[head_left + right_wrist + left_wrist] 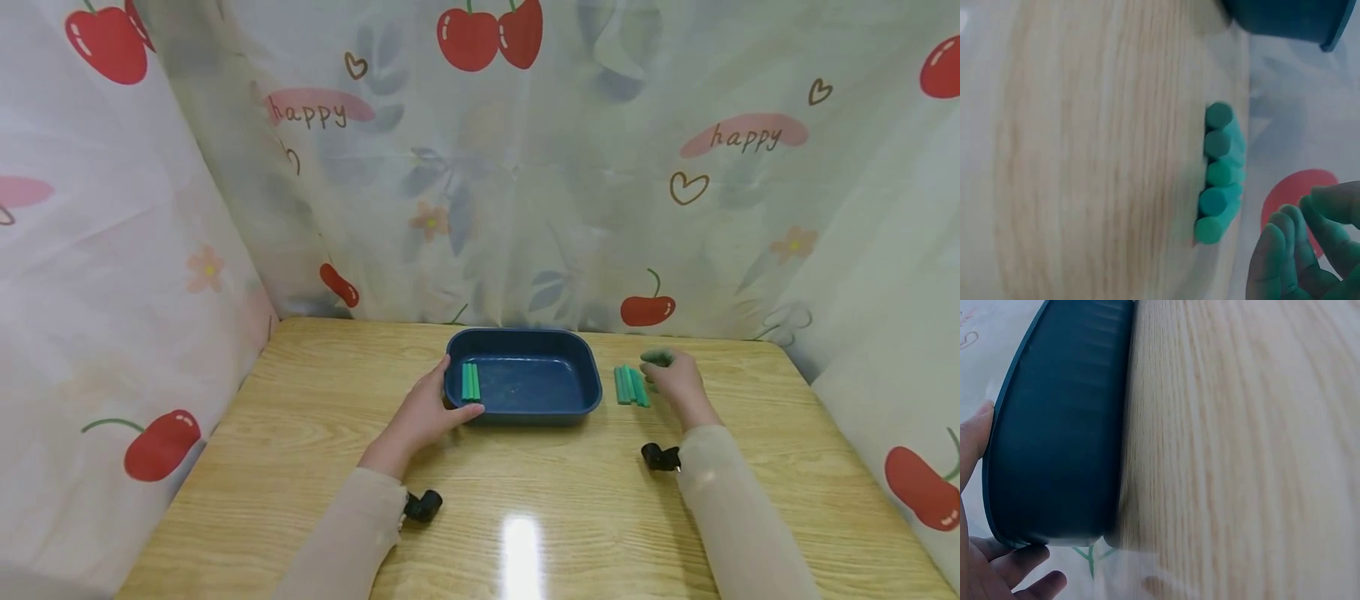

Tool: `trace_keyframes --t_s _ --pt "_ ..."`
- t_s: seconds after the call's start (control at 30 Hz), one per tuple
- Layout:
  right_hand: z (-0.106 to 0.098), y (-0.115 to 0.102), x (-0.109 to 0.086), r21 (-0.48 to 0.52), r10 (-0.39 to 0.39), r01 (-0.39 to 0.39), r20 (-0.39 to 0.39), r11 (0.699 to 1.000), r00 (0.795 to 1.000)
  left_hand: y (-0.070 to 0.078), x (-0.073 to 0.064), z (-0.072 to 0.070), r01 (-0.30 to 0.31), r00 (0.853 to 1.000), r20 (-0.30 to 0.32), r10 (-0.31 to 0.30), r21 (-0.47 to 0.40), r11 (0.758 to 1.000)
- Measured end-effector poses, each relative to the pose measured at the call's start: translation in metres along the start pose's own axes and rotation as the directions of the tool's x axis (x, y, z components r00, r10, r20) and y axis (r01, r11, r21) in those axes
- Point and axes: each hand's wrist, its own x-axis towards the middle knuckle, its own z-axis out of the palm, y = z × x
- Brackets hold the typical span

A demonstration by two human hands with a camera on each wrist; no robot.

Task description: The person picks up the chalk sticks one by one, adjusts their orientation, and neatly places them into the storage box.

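My left hand (429,408) grips the near left corner of a dark blue tray (536,415), its thumb along the front rim and its fingers at the left side. Green chalk sticks (470,382) lie side by side at the tray's left end. Right of the tray, several more green chalk sticks (1217,172) lie in a row on the table. My right hand (678,385) hovers just right of that row, fingers loosely bent, with no stick visible between them. Those fingers (1291,240) look green in the right wrist view.
The wooden table (585,517) ends at a cherry-patterned cloth (517,208) behind the tray, with more cloth on both sides. A small black device (423,506) sits at the left cuff and another black device (660,457) at the right cuff.
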Motion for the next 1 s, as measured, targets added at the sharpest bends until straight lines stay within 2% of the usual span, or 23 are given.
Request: trace_keyframes --t_s 0.27,0.4,0.6,0.77,1.0 --pt "-0.003 0.007 0.012 -0.098 0.045 -0.039 0.059 0.994 0.997 -0.001 0.002 0.001 0.001 1.000 0.001 -0.001 0.003 1.000" --pt "-0.002 0.013 0.017 -0.118 0.050 -0.039 0.092 0.992 0.995 0.000 0.001 0.001 0.000 1.000 0.002 0.000 0.003 1.000" --pt "-0.001 0.016 0.021 -0.133 0.060 -0.047 0.099 0.990 0.993 0.002 0.000 0.000 -0.003 1.000 0.006 0.003 -0.002 1.000" --pt "0.000 0.016 0.023 -0.181 0.050 -0.031 0.103 0.983 0.993 0.001 0.000 0.000 -0.005 1.000 0.001 0.005 -0.001 1.000" --pt "0.000 0.015 0.026 -0.287 0.032 0.004 0.120 0.958 0.992 0.000 0.000 0.001 0.003 1.000 -0.002 -0.003 -0.003 1.000"
